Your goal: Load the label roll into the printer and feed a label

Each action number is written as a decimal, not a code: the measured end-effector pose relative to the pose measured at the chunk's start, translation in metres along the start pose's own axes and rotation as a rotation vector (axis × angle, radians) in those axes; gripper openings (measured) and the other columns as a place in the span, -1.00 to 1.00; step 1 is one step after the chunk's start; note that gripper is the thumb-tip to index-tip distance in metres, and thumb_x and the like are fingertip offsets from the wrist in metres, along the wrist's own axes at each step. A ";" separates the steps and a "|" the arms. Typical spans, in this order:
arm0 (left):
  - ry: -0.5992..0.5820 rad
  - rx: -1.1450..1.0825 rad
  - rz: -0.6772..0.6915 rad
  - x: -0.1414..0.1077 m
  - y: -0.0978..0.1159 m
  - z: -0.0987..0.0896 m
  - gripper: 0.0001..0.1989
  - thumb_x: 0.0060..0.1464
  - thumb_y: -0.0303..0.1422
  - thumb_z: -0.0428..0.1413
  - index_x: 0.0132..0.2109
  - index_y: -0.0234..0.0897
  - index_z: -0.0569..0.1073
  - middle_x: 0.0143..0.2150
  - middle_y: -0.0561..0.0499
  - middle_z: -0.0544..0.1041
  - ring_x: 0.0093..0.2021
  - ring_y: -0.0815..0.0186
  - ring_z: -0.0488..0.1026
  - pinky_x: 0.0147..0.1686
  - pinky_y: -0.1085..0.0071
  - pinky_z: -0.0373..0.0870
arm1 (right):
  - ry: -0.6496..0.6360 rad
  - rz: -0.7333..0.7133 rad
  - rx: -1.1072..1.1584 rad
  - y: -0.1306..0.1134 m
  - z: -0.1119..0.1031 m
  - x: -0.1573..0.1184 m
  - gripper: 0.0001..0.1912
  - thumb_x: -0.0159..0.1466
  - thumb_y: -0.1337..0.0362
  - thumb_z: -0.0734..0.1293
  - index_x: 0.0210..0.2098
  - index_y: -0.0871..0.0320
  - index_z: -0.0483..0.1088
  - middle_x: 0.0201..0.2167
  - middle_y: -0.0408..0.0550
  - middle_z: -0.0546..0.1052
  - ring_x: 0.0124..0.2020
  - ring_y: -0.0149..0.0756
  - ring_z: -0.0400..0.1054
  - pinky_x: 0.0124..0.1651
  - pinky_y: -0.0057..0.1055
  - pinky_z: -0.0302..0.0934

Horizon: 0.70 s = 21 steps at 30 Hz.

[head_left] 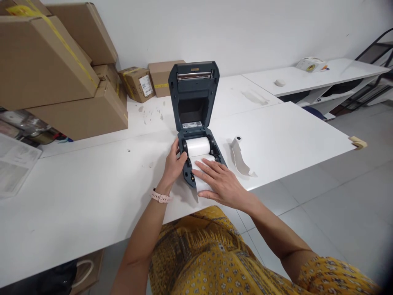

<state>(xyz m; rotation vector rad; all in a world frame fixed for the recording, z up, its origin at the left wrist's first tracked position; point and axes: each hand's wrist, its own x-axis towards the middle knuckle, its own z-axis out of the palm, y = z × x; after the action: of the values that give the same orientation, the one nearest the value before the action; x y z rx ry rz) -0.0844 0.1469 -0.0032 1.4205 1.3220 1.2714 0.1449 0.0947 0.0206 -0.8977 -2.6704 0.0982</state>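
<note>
A dark label printer [194, 102] stands on the white table with its lid raised. Inside it sits a white paper roll [198, 146], its loose strip running forward over the front edge. My left hand [175, 162] grips the printer's left side, thumb on the rim beside the roll. Spread and flat, my right hand [216, 180] rests on the paper strip at the printer's front. To the right of the printer lies a small roll with a curled, torn strip [238, 157].
Cardboard boxes [49, 57] are stacked at the left back, with smaller ones [138, 84] against the wall. A clear plastic container [15, 166] is at the far left. On the right-hand shelf are a white box [310, 64] and a round white object [279, 82].
</note>
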 end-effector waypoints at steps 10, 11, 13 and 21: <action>-0.083 -0.123 -0.067 -0.004 0.000 0.003 -0.17 0.34 -0.01 0.09 0.57 -0.03 -0.07 0.66 -0.02 -0.11 0.63 0.11 -0.12 0.54 0.16 0.03 | 0.013 -0.010 -0.006 0.000 0.002 0.002 -0.21 0.43 -0.25 0.17 0.49 0.04 0.17 0.53 0.07 0.18 0.55 0.09 0.05 0.44 0.13 0.19; -0.085 -0.127 -0.078 -0.005 0.000 0.003 -0.17 0.34 -0.01 0.09 0.58 -0.02 -0.08 0.66 0.00 -0.12 0.63 0.12 -0.13 0.55 0.16 0.02 | 0.009 -0.007 0.002 -0.001 0.002 0.002 -0.21 0.43 -0.26 0.17 0.48 0.04 0.18 0.53 0.07 0.18 0.55 0.10 0.05 0.44 0.14 0.19; -0.090 -0.132 -0.097 -0.005 0.002 0.003 -0.17 0.35 0.00 0.09 0.58 0.00 -0.09 0.66 0.03 -0.14 0.64 0.13 -0.15 0.55 0.16 0.00 | -0.009 0.013 0.032 -0.003 0.001 0.001 -0.21 0.42 -0.26 0.19 0.48 0.02 0.20 0.53 0.07 0.18 0.55 0.12 0.04 0.45 0.17 0.18; -0.038 -0.144 -0.152 -0.006 0.002 0.006 -0.18 0.32 0.08 0.08 0.56 0.00 0.01 0.65 0.03 -0.08 0.63 0.12 -0.12 0.55 0.13 0.01 | 0.452 0.087 0.568 0.050 -0.074 0.039 -0.48 0.51 -0.08 0.22 0.39 -0.14 0.31 0.42 -0.05 0.40 0.46 -0.11 0.25 0.50 -0.07 0.16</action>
<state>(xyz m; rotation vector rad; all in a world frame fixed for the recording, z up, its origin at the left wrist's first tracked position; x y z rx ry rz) -0.0779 0.1410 -0.0034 1.2157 1.2621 1.2077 0.1681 0.1549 0.0929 -0.7355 -2.0214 0.5690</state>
